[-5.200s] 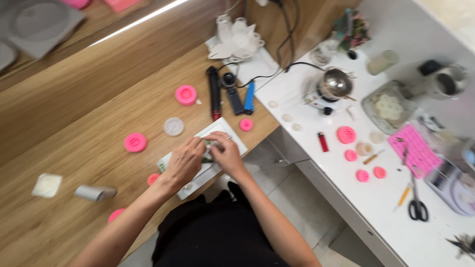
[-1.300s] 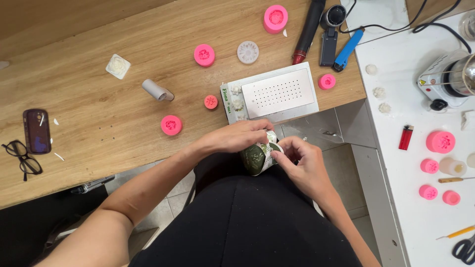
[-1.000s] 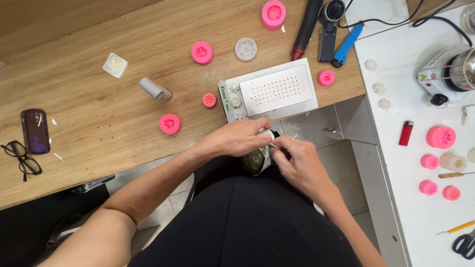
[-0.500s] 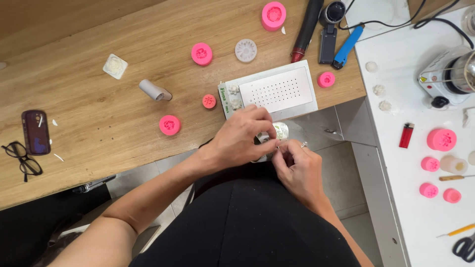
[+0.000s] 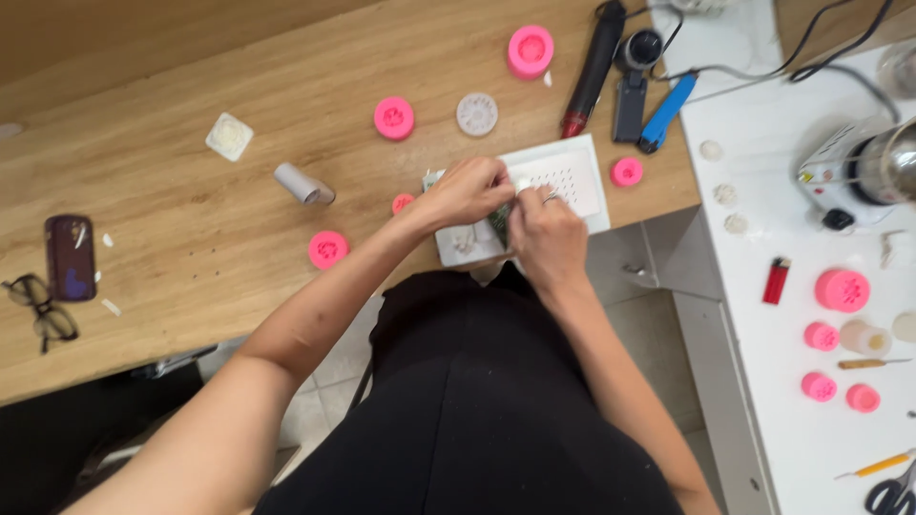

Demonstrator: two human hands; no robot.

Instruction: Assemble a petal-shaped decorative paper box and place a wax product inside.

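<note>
Hands, two, meeting over the near edge of the wooden surface (image 5: pixel 191 238). Left hand (image 5: pixel 465 191): fingers curled and pressed together around a small greenish piece (image 5: pixel 498 219), of which only a sliver shows below the knuckles. Right hand (image 5: pixel 546 234): fingertips pinched against that same piece, a ring visible on one finger; what exactly the tips grip is hidden.

White perforated tray (image 5: pixel 572 176): flat on the surface, directly beneath and behind both hands, partly covered by them.

Pink round moulds on the wood: one large at the far edge (image 5: pixel 530 50), one mid-surface (image 5: pixel 393 117), one just right of the tray (image 5: pixel 626 172), one near the left forearm (image 5: pixel 327 249), one small beside the left wrist (image 5: pixel 403 202). Pale round disc (image 5: pixel 477 113) near the mid-surface mould.

Further items: grey roll (image 5: pixel 303 183), small square pale packet (image 5: pixel 229 136), dark phone (image 5: pixel 70 257), spectacles (image 5: pixel 38 310), red-tipped black tool (image 5: pixel 592 69), blue tool (image 5: pixel 666 112).

White side surface (image 5: pixel 792 410), right: red lighter (image 5: pixel 777 280), more pink moulds (image 5: pixel 843 289), scissors (image 5: pixel 892 494).

Progress, as judged: the piece is in hand and being worked over the tray; nothing finished sits on the visible part of the tray, so most of the job appears to remain.
</note>
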